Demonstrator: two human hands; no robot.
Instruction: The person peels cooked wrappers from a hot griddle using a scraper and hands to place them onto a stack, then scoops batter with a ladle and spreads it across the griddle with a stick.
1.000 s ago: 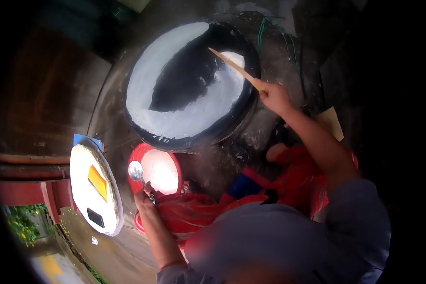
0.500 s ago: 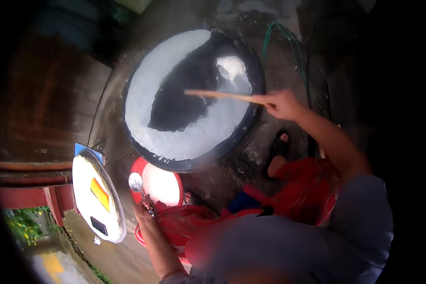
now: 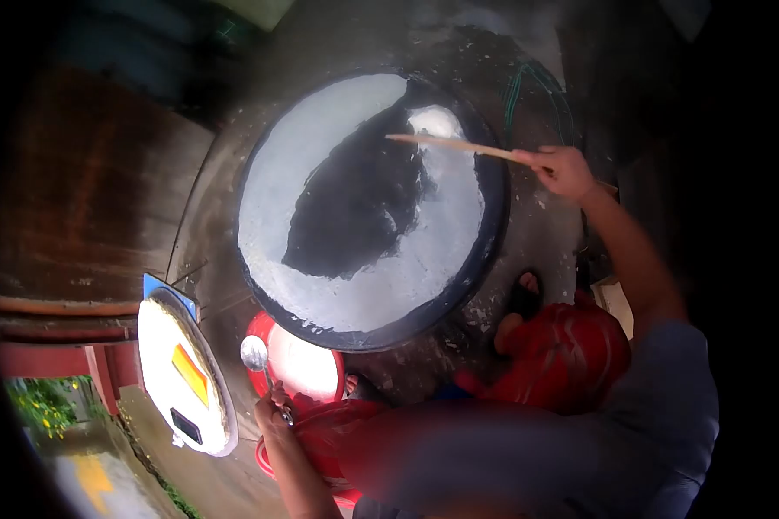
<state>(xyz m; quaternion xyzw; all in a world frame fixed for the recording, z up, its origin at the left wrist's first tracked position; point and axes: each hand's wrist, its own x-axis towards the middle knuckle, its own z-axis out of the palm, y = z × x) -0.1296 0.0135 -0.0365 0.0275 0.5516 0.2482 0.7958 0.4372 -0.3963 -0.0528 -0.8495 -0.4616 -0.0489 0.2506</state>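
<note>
A wide round black griddle (image 3: pixel 355 203) has white batter (image 3: pixel 320 130) spread over it in a curved band, with dark surface bare in the middle. My right hand (image 3: pixel 563 171) is closed round the end of a long thin wooden stick (image 3: pixel 472 147), which reaches over the griddle's right side, near a thicker patch of batter (image 3: pixel 437 123). My left hand (image 3: pixel 273 411) is closed on a ladle (image 3: pixel 254 353). The ladle's bowl is over the left rim of a red basin (image 3: pixel 260 329) holding white batter (image 3: pixel 307 363).
Left of the basin stands a round pile of pale sheets (image 3: pixel 169 346) bearing a black phone (image 3: pixel 185 426) and a yellow-orange item (image 3: pixel 190 374). A green cord (image 3: pixel 511 95) lies beyond the griddle. My sandalled foot (image 3: pixel 525 294) is near its right edge.
My right hand and the stick have moved up and to the right, and the batter now reaches differently along the right side. My left hand still holds the ladle by the basin. The view has shifted slightly.
</note>
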